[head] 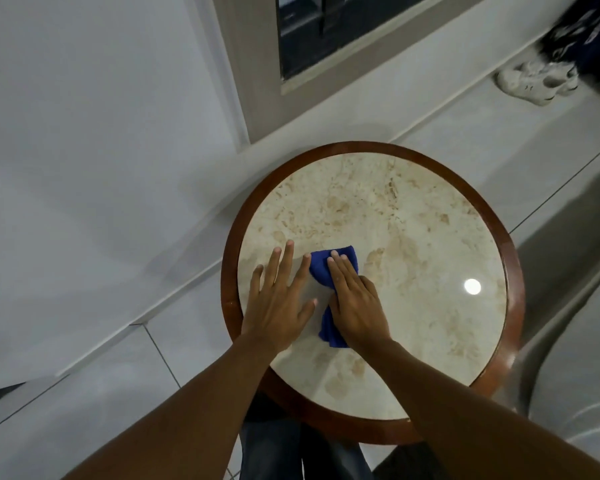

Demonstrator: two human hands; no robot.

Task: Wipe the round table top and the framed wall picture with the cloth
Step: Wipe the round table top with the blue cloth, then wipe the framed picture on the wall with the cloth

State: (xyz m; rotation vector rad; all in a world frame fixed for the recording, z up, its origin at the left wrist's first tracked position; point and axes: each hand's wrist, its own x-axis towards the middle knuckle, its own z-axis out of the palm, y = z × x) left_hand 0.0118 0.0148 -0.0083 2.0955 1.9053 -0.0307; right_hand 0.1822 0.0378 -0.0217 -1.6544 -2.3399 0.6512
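Both forearms reach in from the near edge; the right hand [355, 303] lies flat, fingers together, pressing the blue cloth [329, 292] onto the left-centre of the round counter [413, 237]. Just beside it, the left hand [278, 299] rests spread and empty on the stone. Soft and light, the cloth should slide easily under a flat palm on the glossy top. A raised wooden rim bounds each stroke; open room lies far and right. No framed picture shows, though the dark panel [326, 26] beyond may be a window
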